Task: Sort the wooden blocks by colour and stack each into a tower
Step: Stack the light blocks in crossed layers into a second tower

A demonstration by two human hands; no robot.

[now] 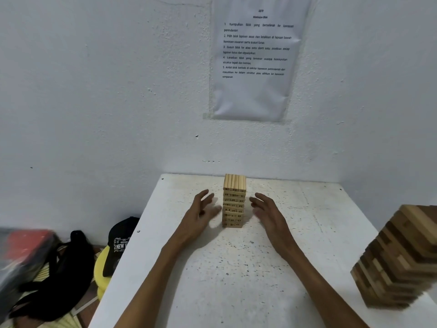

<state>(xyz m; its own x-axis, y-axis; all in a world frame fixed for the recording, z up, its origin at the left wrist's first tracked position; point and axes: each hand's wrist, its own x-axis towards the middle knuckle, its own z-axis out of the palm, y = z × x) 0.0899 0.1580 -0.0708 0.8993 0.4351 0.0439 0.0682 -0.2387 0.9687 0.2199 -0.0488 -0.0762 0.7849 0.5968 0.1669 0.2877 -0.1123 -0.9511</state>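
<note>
A small tower of light wooden blocks with printed numbers (234,201) stands upright near the far edge of the white table (236,280). My left hand (201,214) hovers just left of it with spread, relaxed fingers, a small gap away. My right hand (267,211) is just right of the tower, fingers straight, also apart from it. Neither hand holds anything. A larger tower of mixed light and dark brown blocks (399,256) stands at the table's right edge, partly cut off by the frame.
A white wall rises right behind the table, with a printed instruction sheet (255,58) taped to it. On the floor to the left lie a black cap (120,242), a black bag (61,275), yellow foam pieces (100,268) and a blurred red and grey object (23,247).
</note>
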